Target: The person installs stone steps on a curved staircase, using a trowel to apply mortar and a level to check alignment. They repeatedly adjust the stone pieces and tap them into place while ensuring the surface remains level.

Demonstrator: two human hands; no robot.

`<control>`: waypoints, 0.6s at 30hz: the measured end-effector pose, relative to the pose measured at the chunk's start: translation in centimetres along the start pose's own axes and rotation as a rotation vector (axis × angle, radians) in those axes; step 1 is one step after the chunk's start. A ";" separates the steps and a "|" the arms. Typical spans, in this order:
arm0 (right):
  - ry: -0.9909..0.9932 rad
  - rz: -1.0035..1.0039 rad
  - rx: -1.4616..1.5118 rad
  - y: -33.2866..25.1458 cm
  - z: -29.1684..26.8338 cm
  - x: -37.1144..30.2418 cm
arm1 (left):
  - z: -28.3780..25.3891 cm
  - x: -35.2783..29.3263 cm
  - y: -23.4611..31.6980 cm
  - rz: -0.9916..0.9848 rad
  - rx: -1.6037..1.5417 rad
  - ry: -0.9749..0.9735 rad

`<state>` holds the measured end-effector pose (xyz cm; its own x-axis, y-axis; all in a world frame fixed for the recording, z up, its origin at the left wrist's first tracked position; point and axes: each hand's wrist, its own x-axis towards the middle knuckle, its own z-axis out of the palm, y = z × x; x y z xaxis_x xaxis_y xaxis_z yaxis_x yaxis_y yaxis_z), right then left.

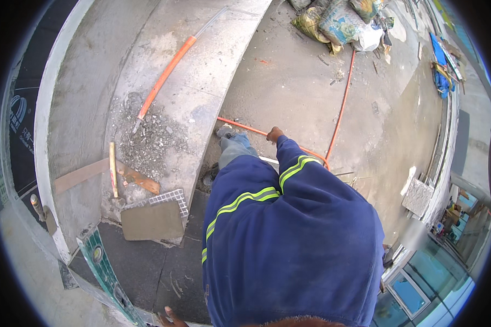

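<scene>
My right hand [275, 134] is closed at the end of its blue sleeve, above the floor beside a thin orange hose [243, 126]. The hose passes behind the hand, and what the fingers hold, if anything, is hidden. At the lower edge, my left hand [172, 319] shows in part, fingers apart, close to dark floor tiles [139, 270]. A green spirit level [105, 264] leans along the low wall nearby. Beyond lies a grey rectangular slab [153, 221], partly covering a white gridded piece [172, 198]. A wooden-handled hammer [113, 169] rests against the wall.
Rubble [150, 141] covers part of the raised ledge, under a thicker orange tube [166, 78]. A trowel [42, 212] sits on the low wall [73, 109]. Filled sacks [341, 23] stand at the back. A speckled block [418, 197] lies at the right edge.
</scene>
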<state>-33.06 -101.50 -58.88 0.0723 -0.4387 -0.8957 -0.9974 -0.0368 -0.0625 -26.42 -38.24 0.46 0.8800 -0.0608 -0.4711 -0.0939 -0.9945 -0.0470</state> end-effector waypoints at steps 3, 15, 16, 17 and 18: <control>0.040 -0.138 -0.029 -1.5 -2.2 0.4 | -0.6 3.8 2.6 0.696 -0.054 -0.102; 0.148 -0.493 0.466 -4.9 -18.4 -2.5 | 8.4 30.7 34.4 0.604 -0.698 0.003; 0.178 -0.440 0.483 -2.2 -18.6 -2.9 | 8.4 31.9 35.6 0.642 -0.736 0.006; 0.174 -0.383 0.426 0.2 -19.2 -3.8 | 8.2 32.7 37.0 0.653 -0.721 -0.004; 0.207 -0.378 0.291 4.0 -18.6 -3.0 | 7.7 33.4 38.2 0.662 -0.705 -0.022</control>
<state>-37.20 -117.05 -48.20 0.3983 -0.6128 -0.6825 -0.8593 0.0110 -0.5113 -4.20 -77.61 -23.85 0.7396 -0.6328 -0.2292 -0.2604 -0.5831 0.7696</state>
